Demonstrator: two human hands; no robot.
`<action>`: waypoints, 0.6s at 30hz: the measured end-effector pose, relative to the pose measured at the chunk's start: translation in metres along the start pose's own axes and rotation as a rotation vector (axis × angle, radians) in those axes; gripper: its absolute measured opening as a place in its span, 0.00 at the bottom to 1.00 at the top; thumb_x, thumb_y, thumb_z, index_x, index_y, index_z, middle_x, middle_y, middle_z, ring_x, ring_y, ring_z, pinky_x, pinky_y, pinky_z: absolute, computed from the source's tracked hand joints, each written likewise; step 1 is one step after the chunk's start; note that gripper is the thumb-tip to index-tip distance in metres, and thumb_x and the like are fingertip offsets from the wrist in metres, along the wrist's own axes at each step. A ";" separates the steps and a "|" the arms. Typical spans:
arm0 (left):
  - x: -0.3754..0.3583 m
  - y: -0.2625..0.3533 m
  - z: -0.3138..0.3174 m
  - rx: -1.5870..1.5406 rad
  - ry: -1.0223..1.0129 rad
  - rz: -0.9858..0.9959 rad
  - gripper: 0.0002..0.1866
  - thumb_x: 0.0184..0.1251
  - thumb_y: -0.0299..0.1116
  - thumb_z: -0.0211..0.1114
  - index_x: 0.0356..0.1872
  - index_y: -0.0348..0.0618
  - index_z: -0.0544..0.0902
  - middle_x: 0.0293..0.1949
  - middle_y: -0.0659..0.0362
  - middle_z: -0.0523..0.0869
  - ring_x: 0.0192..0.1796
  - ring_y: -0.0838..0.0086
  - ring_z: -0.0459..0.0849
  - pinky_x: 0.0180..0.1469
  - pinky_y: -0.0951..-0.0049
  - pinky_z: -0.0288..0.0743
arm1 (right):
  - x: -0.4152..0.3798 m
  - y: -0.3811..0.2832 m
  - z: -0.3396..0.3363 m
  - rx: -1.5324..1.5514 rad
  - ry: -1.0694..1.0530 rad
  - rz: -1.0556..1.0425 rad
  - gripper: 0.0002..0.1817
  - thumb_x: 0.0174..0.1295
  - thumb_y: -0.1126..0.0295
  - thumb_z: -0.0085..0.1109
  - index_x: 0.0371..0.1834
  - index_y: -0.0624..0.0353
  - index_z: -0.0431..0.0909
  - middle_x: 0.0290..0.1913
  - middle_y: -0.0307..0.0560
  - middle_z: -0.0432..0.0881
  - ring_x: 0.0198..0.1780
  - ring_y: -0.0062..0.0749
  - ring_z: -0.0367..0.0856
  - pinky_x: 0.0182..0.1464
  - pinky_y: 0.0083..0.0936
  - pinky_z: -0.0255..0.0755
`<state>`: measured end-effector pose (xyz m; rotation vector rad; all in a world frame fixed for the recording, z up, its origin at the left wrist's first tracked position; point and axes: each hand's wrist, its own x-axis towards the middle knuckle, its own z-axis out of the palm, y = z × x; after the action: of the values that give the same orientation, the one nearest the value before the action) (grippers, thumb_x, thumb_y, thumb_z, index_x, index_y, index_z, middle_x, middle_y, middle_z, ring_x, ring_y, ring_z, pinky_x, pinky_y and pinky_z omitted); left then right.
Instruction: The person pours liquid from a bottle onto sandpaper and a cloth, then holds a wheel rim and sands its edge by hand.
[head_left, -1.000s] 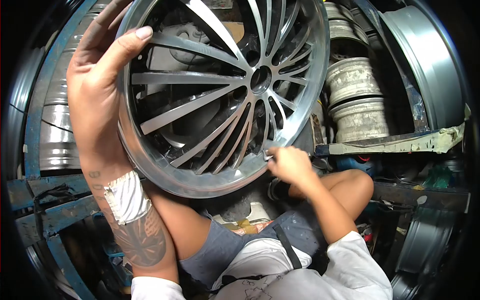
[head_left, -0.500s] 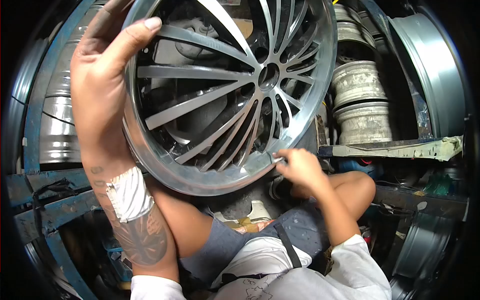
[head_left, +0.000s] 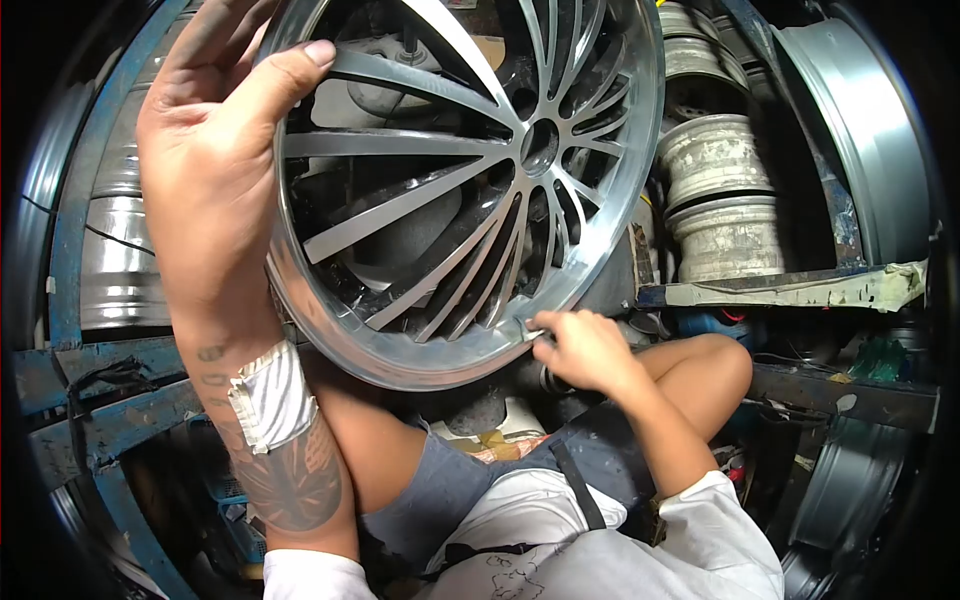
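A large multi-spoke alloy wheel [head_left: 440, 365], silver with dark recesses, stands tilted in front of me. My left hand [head_left: 225, 125] grips its left rim, the thumb lying over the front lip near a spoke and the fingers behind. At the lower right lip, my right hand [head_left: 585, 350] is closed in a pinch on a small light-coloured piece [head_left: 533, 335], too small to name, which touches the rim. A white wrap [head_left: 275, 395] is around my left forearm.
Stacked worn rims [head_left: 725, 235] sit on a rack at the right, with a large silver rim [head_left: 855, 130] beyond. Shiny rims [head_left: 120, 250] fill the left rack, edged by blue metal bars [head_left: 100, 360]. My bent legs are below the wheel.
My right hand has moved slightly left and down along the rim with the small piece. The wheel has tilted a little, and my left hand has shifted slightly with it.
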<state>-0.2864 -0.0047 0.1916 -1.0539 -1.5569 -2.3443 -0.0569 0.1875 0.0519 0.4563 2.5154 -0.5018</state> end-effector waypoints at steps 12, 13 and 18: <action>-0.007 -0.001 -0.004 0.232 0.030 0.075 0.27 0.63 0.16 0.66 0.66 0.32 0.82 0.61 0.50 0.87 0.61 0.70 0.86 0.62 0.74 0.79 | 0.016 0.002 -0.006 -0.020 -0.011 0.095 0.22 0.61 0.57 0.63 0.57 0.50 0.88 0.47 0.63 0.90 0.52 0.57 0.89 0.58 0.49 0.82; -0.006 0.002 -0.011 0.310 0.024 0.026 0.25 0.68 0.20 0.67 0.67 0.35 0.82 0.62 0.50 0.88 0.62 0.69 0.87 0.65 0.72 0.79 | 0.008 -0.014 -0.004 -0.004 -0.016 0.031 0.22 0.62 0.57 0.63 0.57 0.50 0.88 0.46 0.63 0.90 0.52 0.57 0.89 0.59 0.49 0.82; -0.005 0.003 -0.020 0.323 0.034 -0.061 0.23 0.70 0.21 0.68 0.66 0.37 0.84 0.64 0.51 0.87 0.64 0.66 0.87 0.68 0.69 0.79 | 0.034 0.015 -0.016 0.078 -0.067 0.088 0.22 0.59 0.56 0.63 0.55 0.50 0.89 0.45 0.62 0.91 0.52 0.57 0.90 0.59 0.49 0.82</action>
<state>-0.2908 -0.0239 0.1861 -0.8984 -1.8957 -2.0373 -0.0851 0.2149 0.0420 0.5673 2.4066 -0.5735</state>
